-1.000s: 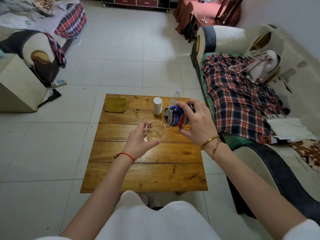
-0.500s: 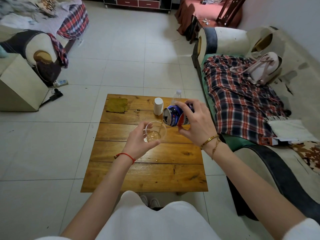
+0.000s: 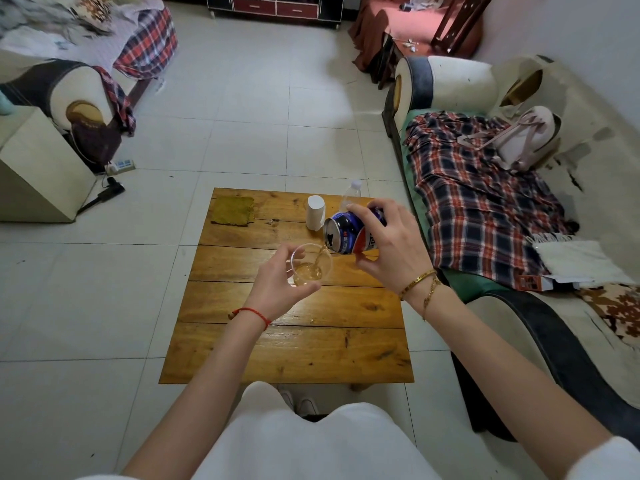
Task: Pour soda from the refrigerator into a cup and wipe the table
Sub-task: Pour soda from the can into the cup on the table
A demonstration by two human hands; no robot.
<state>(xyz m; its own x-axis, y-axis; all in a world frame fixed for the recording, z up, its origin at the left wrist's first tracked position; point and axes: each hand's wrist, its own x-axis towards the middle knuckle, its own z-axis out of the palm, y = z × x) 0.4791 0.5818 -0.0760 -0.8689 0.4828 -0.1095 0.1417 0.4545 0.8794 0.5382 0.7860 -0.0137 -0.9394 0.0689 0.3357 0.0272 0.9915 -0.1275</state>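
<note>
My left hand (image 3: 277,285) holds a clear plastic cup (image 3: 310,265) above the middle of the wooden table (image 3: 291,351). Amber soda lies in the cup's bottom. My right hand (image 3: 391,251) grips a blue soda can (image 3: 346,233), tipped on its side with its mouth over the cup's rim. A thin stream runs from the can into the cup. A green-brown cloth (image 3: 233,211) lies flat on the table's far left corner.
A white cylinder (image 3: 316,213) and a clear water bottle (image 3: 350,195) stand at the table's far edge. A sofa with a plaid blanket (image 3: 485,202) runs along the right. A beige cabinet (image 3: 38,174) and a power strip (image 3: 119,166) sit at the left.
The can is tipped further and soda now streams into the cup; the level in the cup has risen. Both hands stay in about the same place.
</note>
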